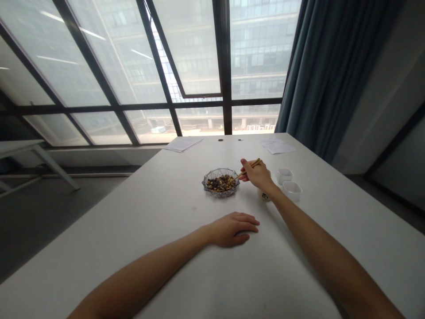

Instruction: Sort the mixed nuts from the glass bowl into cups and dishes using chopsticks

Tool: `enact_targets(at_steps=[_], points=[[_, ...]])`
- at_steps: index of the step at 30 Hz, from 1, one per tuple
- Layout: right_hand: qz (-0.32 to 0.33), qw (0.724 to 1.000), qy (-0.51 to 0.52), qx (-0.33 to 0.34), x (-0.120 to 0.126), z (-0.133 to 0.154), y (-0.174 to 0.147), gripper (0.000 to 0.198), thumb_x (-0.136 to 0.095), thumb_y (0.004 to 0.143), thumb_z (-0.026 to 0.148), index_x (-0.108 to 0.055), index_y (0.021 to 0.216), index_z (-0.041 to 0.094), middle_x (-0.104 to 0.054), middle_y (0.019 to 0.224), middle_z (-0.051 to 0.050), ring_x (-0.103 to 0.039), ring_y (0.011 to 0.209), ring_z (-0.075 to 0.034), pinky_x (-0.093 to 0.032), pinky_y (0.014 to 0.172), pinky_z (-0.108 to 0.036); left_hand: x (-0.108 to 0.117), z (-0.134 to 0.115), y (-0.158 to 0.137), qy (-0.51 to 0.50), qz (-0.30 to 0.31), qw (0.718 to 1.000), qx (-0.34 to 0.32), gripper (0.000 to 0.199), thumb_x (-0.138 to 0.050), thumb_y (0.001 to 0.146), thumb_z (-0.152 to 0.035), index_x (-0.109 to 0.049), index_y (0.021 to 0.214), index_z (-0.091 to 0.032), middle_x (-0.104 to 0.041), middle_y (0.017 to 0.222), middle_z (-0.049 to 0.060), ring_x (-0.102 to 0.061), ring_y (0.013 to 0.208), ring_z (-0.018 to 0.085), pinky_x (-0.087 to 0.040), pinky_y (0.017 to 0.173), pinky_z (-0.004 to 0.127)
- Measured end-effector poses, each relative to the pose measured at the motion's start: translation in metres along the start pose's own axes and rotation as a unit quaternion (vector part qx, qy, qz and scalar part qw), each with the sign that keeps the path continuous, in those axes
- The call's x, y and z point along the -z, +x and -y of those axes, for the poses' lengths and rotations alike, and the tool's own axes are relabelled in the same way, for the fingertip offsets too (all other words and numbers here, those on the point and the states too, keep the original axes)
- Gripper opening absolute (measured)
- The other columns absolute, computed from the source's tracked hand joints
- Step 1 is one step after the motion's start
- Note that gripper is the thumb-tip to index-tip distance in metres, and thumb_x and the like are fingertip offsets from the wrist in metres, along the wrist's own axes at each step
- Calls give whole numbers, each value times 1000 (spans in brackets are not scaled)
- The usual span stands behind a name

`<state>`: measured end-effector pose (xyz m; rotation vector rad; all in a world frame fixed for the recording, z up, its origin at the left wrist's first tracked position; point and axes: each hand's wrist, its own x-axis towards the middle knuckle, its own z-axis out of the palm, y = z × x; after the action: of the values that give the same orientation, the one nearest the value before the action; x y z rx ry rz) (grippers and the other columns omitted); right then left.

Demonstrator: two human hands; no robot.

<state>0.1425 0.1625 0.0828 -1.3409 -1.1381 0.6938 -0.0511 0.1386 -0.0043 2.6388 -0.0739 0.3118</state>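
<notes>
My right hand [255, 173] is closed round a pair of wooden chopsticks [245, 171]. Their tips reach into a clear glass bowl [204, 183] with a scalloped rim. Inside the bowl lies a mix of small dark and yellowish pieces [220, 182], too small to name surely. Whether the tips pinch a piece I cannot make out. My left hand [234, 229] rests flat on the white table, fingers stretched out, holding nothing, nearer to me than the bowl. Partly hidden behind my right wrist stands a pale container [264, 195] with dark markings.
Two small clear plastic tubs [292, 190] stand right of my right hand. Paper sheets [183, 144] lie at the table's far left, more papers [276, 145] at the far right. A small dark disc [220, 140] sits near the far edge. Windows and a blue curtain [327, 79] are beyond.
</notes>
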Motion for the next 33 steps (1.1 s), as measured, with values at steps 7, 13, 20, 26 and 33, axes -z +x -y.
enact_targets(at_steps=[7,13,20,26,33], points=[[8,1000,-19,0,-5,-9,0,43,-65,94,51,-63,67,19,-73,59,-9,-76,56,-23,-60,46,-24,-1,1,0,5,3,1000,-1,37,-54,98,-26,-60,134,-25,-59,145,8,-53,138,23,-37,119,37],[6,999,-30,14,-4,-10,1,43,-63,95,51,-64,65,19,-72,57,-6,-76,55,-22,-59,47,-23,0,0,0,1,6,1000,5,36,-52,99,-28,-60,135,-26,-59,145,8,-52,138,24,-38,119,39],[-13,998,-56,36,-4,-11,3,44,-59,98,47,-64,64,19,-71,54,-6,-75,52,-20,-58,47,-22,0,0,0,-2,3,1000,4,37,-53,98,-27,-59,135,-26,-59,145,8,-53,138,24,-38,119,39],[-24,999,-17,31,4,1,3,44,-62,96,47,-64,65,17,-72,55,-9,-75,52,-21,-59,45,-21,0,0,0,-1,4,1000,3,37,-53,99,-28,-60,135,-27,-60,145,9,-53,137,25,-38,119,40],[-56,997,34,48,32,26,7,46,-63,95,50,-64,65,15,-69,52,-9,-74,49,-23,-60,42,-23,0,0,-1,3,7,1000,7,38,-55,97,-26,-59,135,-27,-59,146,7,-52,139,24,-37,120,39]])
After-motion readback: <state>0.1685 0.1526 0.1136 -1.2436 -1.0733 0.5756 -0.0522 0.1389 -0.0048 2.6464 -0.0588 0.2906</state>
